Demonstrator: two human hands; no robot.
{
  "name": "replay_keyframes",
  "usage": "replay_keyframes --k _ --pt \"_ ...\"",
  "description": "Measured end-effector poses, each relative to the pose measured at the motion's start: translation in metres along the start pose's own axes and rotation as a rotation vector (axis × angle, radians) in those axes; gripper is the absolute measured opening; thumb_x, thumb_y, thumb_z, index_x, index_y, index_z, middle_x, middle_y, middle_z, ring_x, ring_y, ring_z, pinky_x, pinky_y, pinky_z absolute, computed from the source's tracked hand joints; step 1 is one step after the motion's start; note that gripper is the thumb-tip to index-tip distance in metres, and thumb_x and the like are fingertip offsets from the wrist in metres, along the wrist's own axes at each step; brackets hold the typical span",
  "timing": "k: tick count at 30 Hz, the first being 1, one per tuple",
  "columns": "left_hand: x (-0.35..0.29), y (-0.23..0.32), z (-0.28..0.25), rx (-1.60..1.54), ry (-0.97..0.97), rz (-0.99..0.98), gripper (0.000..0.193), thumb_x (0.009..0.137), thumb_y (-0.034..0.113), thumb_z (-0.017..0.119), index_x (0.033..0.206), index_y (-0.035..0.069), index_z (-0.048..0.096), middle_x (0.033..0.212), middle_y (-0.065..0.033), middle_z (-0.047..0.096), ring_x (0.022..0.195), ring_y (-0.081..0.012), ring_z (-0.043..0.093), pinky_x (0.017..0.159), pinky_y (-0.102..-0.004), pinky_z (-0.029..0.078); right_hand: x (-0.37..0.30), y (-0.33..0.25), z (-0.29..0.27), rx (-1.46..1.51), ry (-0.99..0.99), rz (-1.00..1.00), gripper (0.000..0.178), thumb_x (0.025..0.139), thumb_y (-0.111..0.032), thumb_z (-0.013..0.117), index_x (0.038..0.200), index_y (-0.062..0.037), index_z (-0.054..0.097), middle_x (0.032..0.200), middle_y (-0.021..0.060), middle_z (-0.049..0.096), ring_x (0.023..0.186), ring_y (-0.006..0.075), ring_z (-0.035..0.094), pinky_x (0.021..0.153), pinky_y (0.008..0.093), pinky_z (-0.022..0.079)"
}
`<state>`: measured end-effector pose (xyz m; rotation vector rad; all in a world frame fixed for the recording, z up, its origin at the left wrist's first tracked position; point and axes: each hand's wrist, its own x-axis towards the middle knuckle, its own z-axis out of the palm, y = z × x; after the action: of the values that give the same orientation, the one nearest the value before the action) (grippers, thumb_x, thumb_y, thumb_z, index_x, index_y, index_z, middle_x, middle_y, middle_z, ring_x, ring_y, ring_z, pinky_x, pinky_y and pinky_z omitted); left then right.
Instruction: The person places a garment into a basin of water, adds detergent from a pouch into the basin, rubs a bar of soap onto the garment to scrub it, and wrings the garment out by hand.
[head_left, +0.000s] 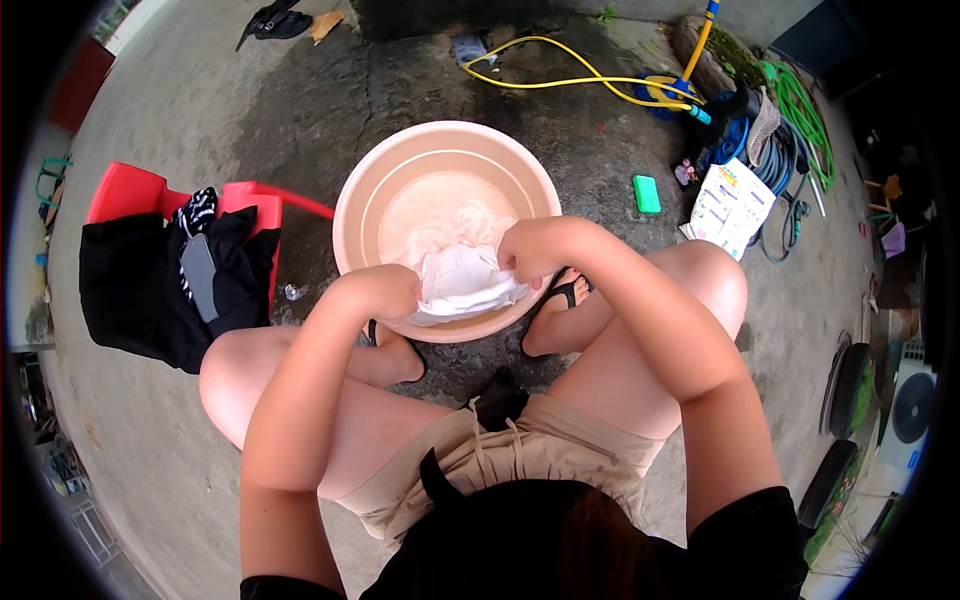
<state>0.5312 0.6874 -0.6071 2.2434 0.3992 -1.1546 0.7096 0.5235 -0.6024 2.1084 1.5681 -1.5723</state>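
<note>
- Head view: I look straight down on a person squatting on wet concrete, knees apart, over a round pink basin filled with cloudy water.
- My left hand is clenched in a fist on the left edge of a white cloth, knuckles up, at the basin's near rim.
- My right hand is likewise closed tight on the cloth's right edge, just above the water.
- The white cloth is bunched between the two fists, wet and crumpled, its lower part draped over the near rim of the basin while more of it trails under the water behind.
- Both forearms come in from the lower edge and bend inward toward the basin; the feet in black sandals sit just beside the basin on either side.
- To my left stands a red plastic stool with dark clothing piled over it, and a striped piece on top.
- Beyond the basin on the right lie a green bar of soap, a white printed packet, a yellow hose and a coil of green hose, all well apart from the hands.
</note>
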Motion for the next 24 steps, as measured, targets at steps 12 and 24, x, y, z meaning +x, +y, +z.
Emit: replay_keyframes --k 12,24 --pt "0.007 -0.008 0.0 0.055 0.442 -0.042 0.042 0.091 0.028 0.055 0.124 0.002 0.058 0.112 -0.0204 0.066 0.107 -0.0349 0.063 0.094 -0.039 0.048 0.005 0.01 -0.006 -0.11 0.522 0.135 0.047 0.084 -0.013 0.058 0.131 -0.0117 0.055 0.106 0.019 0.068 0.097 0.0332 0.066 0.086 0.0437 0.052" --pt "0.0 0.006 0.001 -0.058 0.318 0.003 0.041 0.091 0.029 0.057 0.118 -0.002 0.061 0.106 -0.0226 0.068 0.097 -0.0342 0.067 0.087 -0.0383 0.051 -0.141 0.028 -0.055 0.043 0.799 0.157 0.037 0.088 -0.025 0.06 0.121 -0.0096 0.062 0.101 0.0135 0.07 0.092 0.0293 0.067 0.082 0.0385 0.052"
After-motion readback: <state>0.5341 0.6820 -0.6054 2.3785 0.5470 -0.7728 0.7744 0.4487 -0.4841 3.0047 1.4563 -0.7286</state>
